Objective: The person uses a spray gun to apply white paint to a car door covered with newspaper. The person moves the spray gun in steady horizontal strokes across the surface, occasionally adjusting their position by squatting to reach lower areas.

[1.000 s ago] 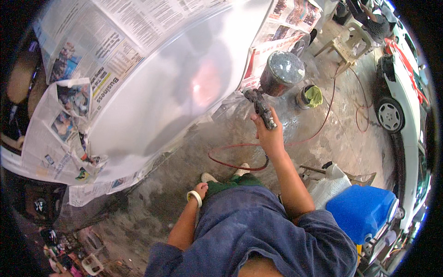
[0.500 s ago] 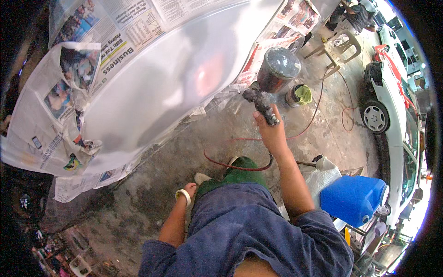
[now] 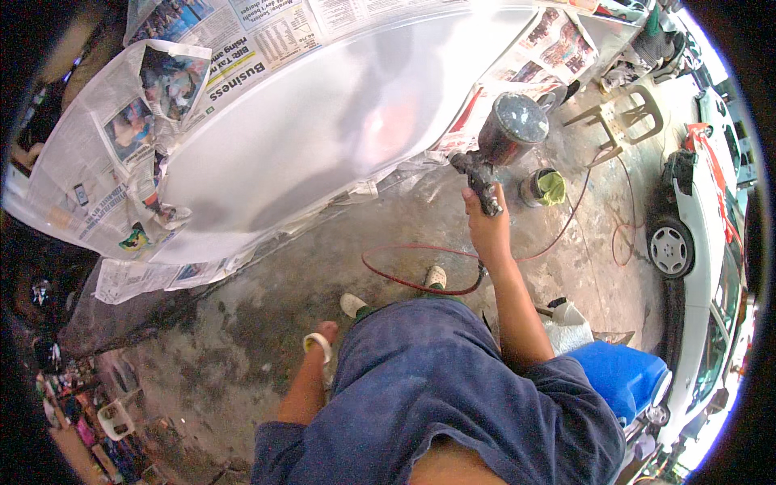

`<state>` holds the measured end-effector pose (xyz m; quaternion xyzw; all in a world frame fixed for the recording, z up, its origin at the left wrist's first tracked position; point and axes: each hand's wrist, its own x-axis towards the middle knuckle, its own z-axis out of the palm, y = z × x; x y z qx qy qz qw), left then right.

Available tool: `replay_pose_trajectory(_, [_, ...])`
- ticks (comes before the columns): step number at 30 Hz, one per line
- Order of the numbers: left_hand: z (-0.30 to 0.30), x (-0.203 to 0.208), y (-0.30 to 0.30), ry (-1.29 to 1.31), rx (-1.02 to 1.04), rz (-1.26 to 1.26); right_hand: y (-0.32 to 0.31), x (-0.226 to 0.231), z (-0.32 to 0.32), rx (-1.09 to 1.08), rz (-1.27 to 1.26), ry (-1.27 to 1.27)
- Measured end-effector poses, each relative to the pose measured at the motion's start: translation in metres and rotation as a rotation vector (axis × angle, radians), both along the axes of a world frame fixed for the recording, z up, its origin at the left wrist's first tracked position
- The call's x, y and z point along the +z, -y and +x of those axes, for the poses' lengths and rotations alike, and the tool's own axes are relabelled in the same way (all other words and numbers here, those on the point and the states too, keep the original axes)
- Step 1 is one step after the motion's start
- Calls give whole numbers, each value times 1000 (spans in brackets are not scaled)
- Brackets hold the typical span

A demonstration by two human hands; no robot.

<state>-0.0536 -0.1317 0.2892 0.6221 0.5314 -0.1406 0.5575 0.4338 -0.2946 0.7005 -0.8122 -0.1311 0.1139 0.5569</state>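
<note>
My right hand [image 3: 489, 230] is wrapped round the handle of a dark, paint-crusted spray gun [image 3: 478, 179]. A dark cup with a speckled lid [image 3: 517, 119] sits at the gun's far side. From below the grip a red hose [image 3: 420, 284] loops over the floor. Ahead and to the left of the gun stretches a pale, glossy car body panel [image 3: 299, 137], bordered by newspaper masking [image 3: 242, 48]. My left hand [image 3: 326, 331] hangs low by my side, away from the panel; its fingers are too hidden to read. A cream ring [image 3: 318, 346] circles that wrist.
A small tin with green cloth or lining [image 3: 550, 187] stands on the concrete beyond the gun. Farther off are a beige plastic chair [image 3: 622, 120] and a person bending [image 3: 643, 56]. A white car [image 3: 699, 267] is at right, with a blue jerrycan [image 3: 618, 376] near my right elbow.
The whole view has shifted and turned, bringing both my shoes into sight. My right hand still grips the spray gun near the panel's edge; my left hand stays low.
</note>
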Motion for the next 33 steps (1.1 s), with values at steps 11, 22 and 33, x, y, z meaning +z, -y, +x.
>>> replay_pose_trajectory(11, [35,-4,5,6,-154,-71,18,-14,-14,109,-20,10])
replay_pose_trajectory(22, [26,-5,10,-14,-394,35,14,-26,-6,-49,2,51])
replay_pose_trajectory(33, [5,-9,32,63,-194,29,11,-28,-30,125,-107,-53])
